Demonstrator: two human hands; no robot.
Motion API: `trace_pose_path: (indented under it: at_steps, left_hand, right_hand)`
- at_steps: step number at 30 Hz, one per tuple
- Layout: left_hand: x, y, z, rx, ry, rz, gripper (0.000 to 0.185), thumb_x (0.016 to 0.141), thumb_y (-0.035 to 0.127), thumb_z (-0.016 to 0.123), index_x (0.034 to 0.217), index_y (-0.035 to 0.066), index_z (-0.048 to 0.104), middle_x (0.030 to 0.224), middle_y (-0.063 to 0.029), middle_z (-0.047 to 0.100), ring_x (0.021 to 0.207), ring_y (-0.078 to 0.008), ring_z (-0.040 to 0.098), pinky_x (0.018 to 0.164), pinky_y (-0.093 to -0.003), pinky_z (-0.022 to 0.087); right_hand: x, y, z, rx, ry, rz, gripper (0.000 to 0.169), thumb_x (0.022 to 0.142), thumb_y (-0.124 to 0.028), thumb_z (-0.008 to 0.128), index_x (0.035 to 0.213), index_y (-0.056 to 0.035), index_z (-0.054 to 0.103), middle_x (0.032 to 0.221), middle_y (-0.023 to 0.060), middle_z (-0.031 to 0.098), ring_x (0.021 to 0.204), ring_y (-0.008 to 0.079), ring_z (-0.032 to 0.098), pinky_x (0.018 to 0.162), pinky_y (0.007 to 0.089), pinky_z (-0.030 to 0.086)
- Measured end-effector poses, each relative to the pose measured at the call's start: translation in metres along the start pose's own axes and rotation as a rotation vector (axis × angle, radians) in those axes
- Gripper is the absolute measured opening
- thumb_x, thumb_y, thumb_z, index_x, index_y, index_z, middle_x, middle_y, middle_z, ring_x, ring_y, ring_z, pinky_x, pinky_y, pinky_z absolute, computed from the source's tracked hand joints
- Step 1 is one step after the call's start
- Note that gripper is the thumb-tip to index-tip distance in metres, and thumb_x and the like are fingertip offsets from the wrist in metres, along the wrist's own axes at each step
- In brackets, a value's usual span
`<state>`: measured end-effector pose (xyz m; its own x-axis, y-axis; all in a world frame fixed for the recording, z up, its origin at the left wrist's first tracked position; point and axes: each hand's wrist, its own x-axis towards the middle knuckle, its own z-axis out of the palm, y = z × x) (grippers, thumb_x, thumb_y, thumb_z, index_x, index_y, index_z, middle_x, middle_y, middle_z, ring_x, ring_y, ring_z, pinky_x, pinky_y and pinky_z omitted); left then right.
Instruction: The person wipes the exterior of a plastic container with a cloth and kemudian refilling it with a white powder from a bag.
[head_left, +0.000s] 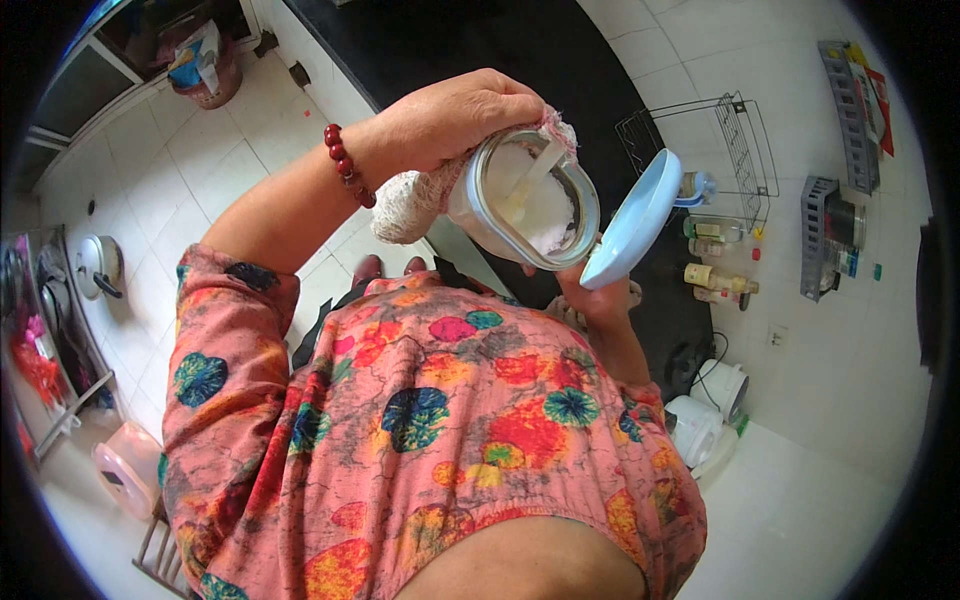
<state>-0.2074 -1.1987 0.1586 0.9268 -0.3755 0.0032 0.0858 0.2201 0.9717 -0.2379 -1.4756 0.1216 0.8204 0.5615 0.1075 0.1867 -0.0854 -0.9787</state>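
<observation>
A clear jar (469, 206) is tilted in front of my chest. Its light blue hinged lid (634, 221) hangs open to the right. White grainy powder (551, 225) lies inside with a translucent plastic spoon (536, 176). My left hand (472, 112), above a red beaded bracelet (346, 161), presses a whitish knit cloth (409, 206) against the jar's outer side and rim. My right hand (604, 296) supports the jar from below, near the hinge; its fingers are mostly hidden by jar and lid. Some pale cloth shows beside that hand too.
A black countertop (480, 37) runs beyond the jar. Along the wall stand a wire rack (739, 161), several bottles (716, 277) and white appliances (697, 427). Grey wall baskets (817, 236) hang higher. A lidded pot (97, 266) and pink basket (214, 86) stand at left.
</observation>
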Motion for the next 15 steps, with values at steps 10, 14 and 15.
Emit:
trace_pose_path:
  at_steps: [10,14,15]
  left_hand:
    - [0.007,-0.004,0.008,0.210,-0.170,-0.129,0.032,0.089,0.028,0.058,0.101,0.000,0.067,0.081,-0.0019,0.067,0.068,-0.0046,0.057,0.065,-0.0210,0.050]
    - [0.014,0.006,0.003,0.010,-0.083,-0.143,0.027,0.087,0.026,0.061,0.097,0.003,0.069,0.079,-0.0020,0.067,0.063,-0.0050,0.058,0.062,-0.0188,0.051]
    - [0.014,0.011,0.004,-0.023,-0.058,-0.169,0.026,0.087,0.026,0.061,0.097,0.003,0.069,0.080,-0.0026,0.067,0.064,-0.0055,0.059,0.062,-0.0188,0.051]
  right_hand:
    - [0.031,-0.004,-0.001,0.517,-0.296,0.092,0.045,0.086,-0.042,0.060,0.063,-0.0037,0.053,0.062,0.0007,0.053,0.055,0.0091,0.046,0.050,0.0242,0.035]
    - [0.028,0.004,-0.010,0.659,-0.274,0.176,0.042,0.086,-0.042,0.059,0.070,-0.0040,0.053,0.069,0.0022,0.053,0.062,0.0109,0.046,0.056,0.0266,0.035]
    - [0.028,0.006,-0.011,0.685,-0.271,0.192,0.041,0.087,-0.042,0.059,0.072,-0.0040,0.053,0.071,0.0025,0.053,0.064,0.0114,0.046,0.057,0.0272,0.035]
